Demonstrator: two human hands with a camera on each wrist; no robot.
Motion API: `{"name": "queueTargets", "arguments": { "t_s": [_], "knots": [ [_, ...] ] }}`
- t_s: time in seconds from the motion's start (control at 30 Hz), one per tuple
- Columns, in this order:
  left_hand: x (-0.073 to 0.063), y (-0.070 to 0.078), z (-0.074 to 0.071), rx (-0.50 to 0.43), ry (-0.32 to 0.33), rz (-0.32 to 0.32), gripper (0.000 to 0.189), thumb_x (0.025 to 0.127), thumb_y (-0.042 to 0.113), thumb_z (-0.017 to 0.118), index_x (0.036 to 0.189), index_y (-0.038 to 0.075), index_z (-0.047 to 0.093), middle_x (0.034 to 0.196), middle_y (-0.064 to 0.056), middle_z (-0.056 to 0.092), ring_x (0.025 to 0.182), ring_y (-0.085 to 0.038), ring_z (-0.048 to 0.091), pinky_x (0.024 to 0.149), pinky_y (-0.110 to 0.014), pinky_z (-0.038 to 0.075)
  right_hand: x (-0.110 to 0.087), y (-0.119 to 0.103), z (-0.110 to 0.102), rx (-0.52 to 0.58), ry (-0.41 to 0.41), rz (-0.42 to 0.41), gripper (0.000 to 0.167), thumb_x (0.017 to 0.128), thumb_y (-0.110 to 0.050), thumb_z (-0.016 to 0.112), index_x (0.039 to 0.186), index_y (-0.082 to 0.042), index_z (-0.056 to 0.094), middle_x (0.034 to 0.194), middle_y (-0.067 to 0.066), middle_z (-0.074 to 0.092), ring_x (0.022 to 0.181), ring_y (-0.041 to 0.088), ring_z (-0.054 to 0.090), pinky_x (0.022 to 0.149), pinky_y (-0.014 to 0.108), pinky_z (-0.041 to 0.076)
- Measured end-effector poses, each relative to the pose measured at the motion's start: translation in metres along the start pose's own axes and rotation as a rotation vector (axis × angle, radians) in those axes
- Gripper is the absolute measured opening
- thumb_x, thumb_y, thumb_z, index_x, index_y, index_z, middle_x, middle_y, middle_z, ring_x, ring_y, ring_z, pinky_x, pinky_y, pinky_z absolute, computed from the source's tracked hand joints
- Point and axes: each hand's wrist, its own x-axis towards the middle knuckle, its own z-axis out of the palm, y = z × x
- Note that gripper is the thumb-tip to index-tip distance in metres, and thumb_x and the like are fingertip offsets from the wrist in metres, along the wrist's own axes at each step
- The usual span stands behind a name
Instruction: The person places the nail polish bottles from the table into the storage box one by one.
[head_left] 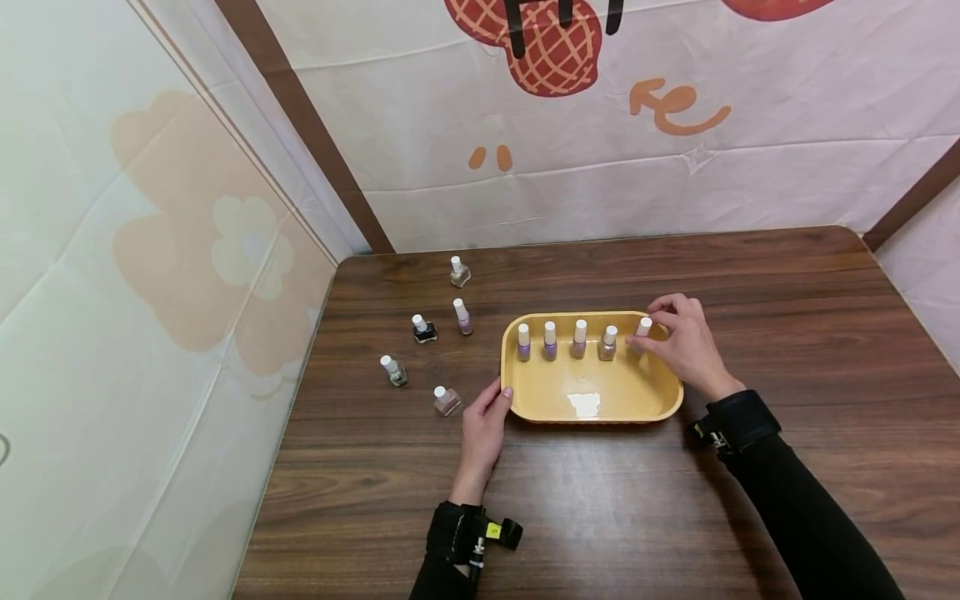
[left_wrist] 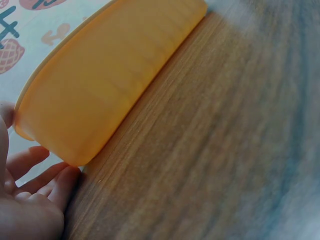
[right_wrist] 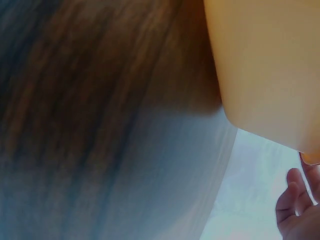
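A yellow tray [head_left: 592, 404] lies on the table, with several white-capped nail polish bottles standing in a row along its far side. My left hand [head_left: 483, 427] grips the tray's left end, thumb over the rim; in the left wrist view the fingers [left_wrist: 62, 182] touch its outer wall. At the row's right end my right hand [head_left: 686, 346] pinches a nail polish bottle [head_left: 645, 327] between thumb and fingers, which partly cover it. Beside it stands a brownish bottle [head_left: 607, 346]; a purple bottle [head_left: 524, 346] is at the left end. The right wrist view hides the pinched bottle behind the tray wall.
Several more bottles are scattered left of the tray: a clear one [head_left: 460, 273], a purple one [head_left: 463, 319], a black one [head_left: 424, 330], a dark one [head_left: 394, 372] and a mauve one [head_left: 447, 402]. Printed cloth [head_left: 420, 108] hangs behind the wooden table [head_left: 360, 500].
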Motion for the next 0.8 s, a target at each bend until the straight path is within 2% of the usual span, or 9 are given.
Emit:
{"name": "queueTargets", "arguments": {
  "t_s": [0.07, 0.27, 0.33, 0.5, 0.7, 0.8],
  "knots": [
    [0.002, -0.004, 0.0, 0.001, 0.0, 0.0, 0.04, 0.098, 0.017, 0.055, 0.133, -0.004, 0.055, 0.135, -0.022, 0.057, 0.123, -0.029, 0.057, 0.102, -0.039, 0.047, 0.0, 0.0, 0.0, 0.0, -0.01, 0.014, 0.024, 0.074, -0.015, 0.084, 0.079, 0.002, 0.068, 0.111, 0.017, 0.052, 0.1, 0.034, 0.038, 0.079, 0.039, 0.028],
    [0.014, -0.031, 0.003, -0.016, 0.012, -0.003, 0.041, 0.098, 0.021, 0.056, 0.134, 0.0, 0.055, 0.136, -0.019, 0.056, 0.124, -0.027, 0.056, 0.103, -0.04, 0.047, 0.001, -0.002, -0.001, -0.007, -0.055, 0.051, 0.026, 0.075, -0.016, 0.083, 0.084, 0.004, 0.069, 0.117, 0.021, 0.053, 0.106, 0.038, 0.04, 0.084, 0.044, 0.032],
    [0.015, -0.035, 0.003, -0.019, 0.017, 0.0, 0.041, 0.098, 0.024, 0.057, 0.133, 0.002, 0.056, 0.136, -0.017, 0.057, 0.124, -0.025, 0.057, 0.103, -0.039, 0.047, 0.001, -0.002, -0.001, -0.003, -0.069, 0.063, 0.025, 0.076, -0.016, 0.082, 0.084, 0.004, 0.069, 0.117, 0.021, 0.054, 0.108, 0.039, 0.04, 0.085, 0.046, 0.033],
    [0.016, -0.039, 0.002, -0.015, 0.023, 0.007, 0.043, 0.097, 0.03, 0.058, 0.133, 0.006, 0.058, 0.136, -0.014, 0.058, 0.123, -0.023, 0.057, 0.102, -0.037, 0.047, 0.002, -0.002, 0.0, -0.004, -0.096, 0.083, 0.024, 0.077, -0.016, 0.081, 0.084, 0.004, 0.069, 0.117, 0.021, 0.054, 0.109, 0.039, 0.04, 0.086, 0.047, 0.034],
    [0.015, -0.037, 0.002, -0.016, 0.024, 0.006, 0.043, 0.097, 0.028, 0.058, 0.134, 0.005, 0.057, 0.136, -0.014, 0.057, 0.124, -0.024, 0.057, 0.103, -0.037, 0.047, 0.003, -0.002, -0.001, -0.013, -0.099, 0.098, 0.025, 0.076, -0.018, 0.082, 0.081, 0.002, 0.069, 0.116, 0.021, 0.056, 0.108, 0.039, 0.042, 0.087, 0.047, 0.035],
    [0.015, -0.037, 0.003, -0.025, 0.025, 0.01, 0.042, 0.098, 0.025, 0.057, 0.134, 0.004, 0.056, 0.137, -0.015, 0.057, 0.125, -0.025, 0.056, 0.103, -0.038, 0.047, 0.003, -0.003, -0.002, -0.016, -0.102, 0.11, 0.028, 0.076, -0.019, 0.082, 0.088, 0.003, 0.07, 0.115, 0.02, 0.058, 0.107, 0.038, 0.043, 0.087, 0.046, 0.035]
  ]
}}
